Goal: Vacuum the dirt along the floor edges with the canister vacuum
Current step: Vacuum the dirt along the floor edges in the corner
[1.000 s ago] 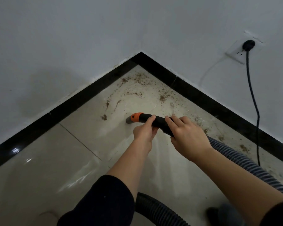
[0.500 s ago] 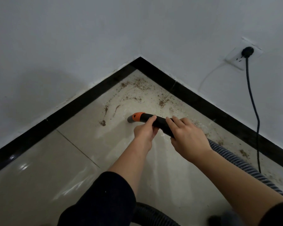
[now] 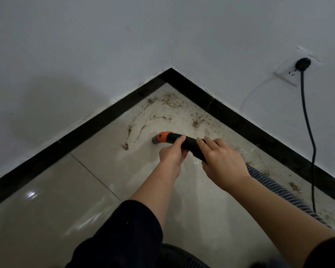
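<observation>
A black vacuum nozzle with an orange collar and a grey tip points left, its tip on the beige tile. My left hand grips the nozzle from below, just behind the collar. My right hand grips it further back, fingers curled over the top. The ribbed grey hose runs from under my right hand toward the lower right. Brown dirt lies scattered in the floor corner, with a small clump left of the tip and more specks along the right skirting.
Two white walls meet at a corner with black skirting. A black power cord hangs from a plug in a wall socket at the right, down to the floor. Another loop of dark hose lies at the bottom.
Both hands and the nozzle hold nearly the same place on the floor. The view has tilted up a little, so the corner sits lower in the frame.
</observation>
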`<state>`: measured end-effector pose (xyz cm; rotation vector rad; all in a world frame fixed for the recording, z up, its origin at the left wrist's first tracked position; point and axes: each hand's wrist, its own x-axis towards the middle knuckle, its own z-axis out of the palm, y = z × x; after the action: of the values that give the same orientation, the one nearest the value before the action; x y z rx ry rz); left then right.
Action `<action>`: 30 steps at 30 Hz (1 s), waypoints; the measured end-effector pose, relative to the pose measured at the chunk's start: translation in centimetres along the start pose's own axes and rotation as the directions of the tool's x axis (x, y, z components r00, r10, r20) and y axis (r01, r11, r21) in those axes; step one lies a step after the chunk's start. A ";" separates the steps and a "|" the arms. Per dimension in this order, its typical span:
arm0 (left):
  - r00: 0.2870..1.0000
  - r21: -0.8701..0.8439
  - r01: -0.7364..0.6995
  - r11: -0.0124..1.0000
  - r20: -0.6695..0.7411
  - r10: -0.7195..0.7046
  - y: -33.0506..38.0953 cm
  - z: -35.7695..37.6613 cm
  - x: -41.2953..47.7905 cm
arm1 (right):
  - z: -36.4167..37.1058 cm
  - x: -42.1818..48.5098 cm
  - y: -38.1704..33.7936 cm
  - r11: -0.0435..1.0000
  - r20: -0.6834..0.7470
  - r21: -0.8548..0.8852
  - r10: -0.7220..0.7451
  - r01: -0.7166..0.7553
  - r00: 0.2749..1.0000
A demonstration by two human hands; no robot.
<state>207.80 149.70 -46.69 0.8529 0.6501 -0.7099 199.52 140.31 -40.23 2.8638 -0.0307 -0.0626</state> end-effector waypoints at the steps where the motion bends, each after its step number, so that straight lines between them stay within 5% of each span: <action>1: 1.000 0.001 0.000 1.000 -0.003 0.000 0.1 0.0 0.1 | 0.0 0.1 -0.1 1.000 0.004 0.000 0.006 -0.006 1.000; 30: 0.998 -0.072 -0.037 0.997 -0.046 0.033 3.4 -4.1 -1.3 | -1.1 2.2 -4.1 0.994 -0.006 0.006 -0.110 0.110 0.994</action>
<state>208.69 155.11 -46.26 0.8132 0.6959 -0.6333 201.85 144.46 -40.35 2.8697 0.1279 -0.0764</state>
